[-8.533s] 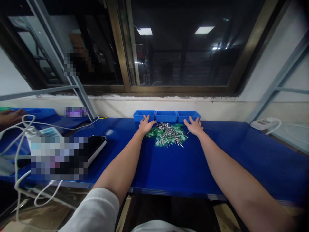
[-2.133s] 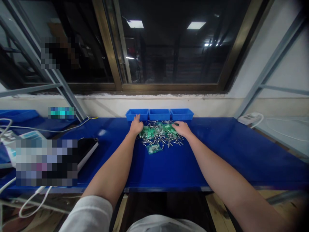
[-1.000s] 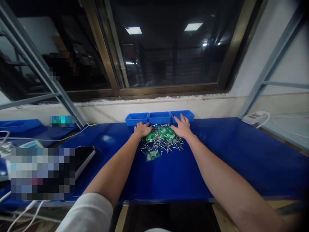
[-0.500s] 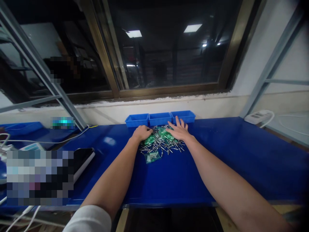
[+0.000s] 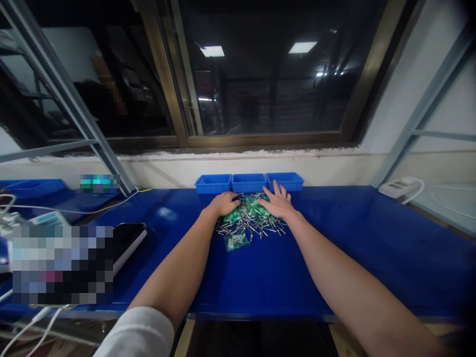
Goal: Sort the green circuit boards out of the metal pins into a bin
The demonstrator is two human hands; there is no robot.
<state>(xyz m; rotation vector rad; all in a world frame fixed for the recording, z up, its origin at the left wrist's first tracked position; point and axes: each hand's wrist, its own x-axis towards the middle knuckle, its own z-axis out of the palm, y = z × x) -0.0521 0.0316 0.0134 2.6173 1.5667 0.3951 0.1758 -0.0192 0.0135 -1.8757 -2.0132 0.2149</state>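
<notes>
From my seat at the far end of the feed, I see both arms stretched nearly straight, rising from the lower left and lower right of the frame and converging at its centre. The left forearm (image 5: 178, 267) comes out of a white sleeve (image 5: 139, 329); the right forearm (image 5: 334, 270) is bare. My left hand (image 5: 223, 203) lies palm down at the left edge of a heap of metal pins (image 5: 256, 225), fingers bent forward and thumb pointing right; its underside is hidden, so I cannot tell whether that grip has hold of anything. My right hand (image 5: 278, 203) is spread wide at the heap's upper right, fingers fanned toward the top of the frame and thumb reaching left over the green packets (image 5: 253, 204); I see nothing clasped in that grip. Pins and packets lie mixed between the hands, at the centre of the frame on the blue bench (image 5: 253, 285), with one small packet (image 5: 236, 241) at the heap's lower left edge. Just above the heap, three blue trays (image 5: 213, 189) stand in a row, the fingers of my right hand overlapping the rightmost one in view.
</notes>
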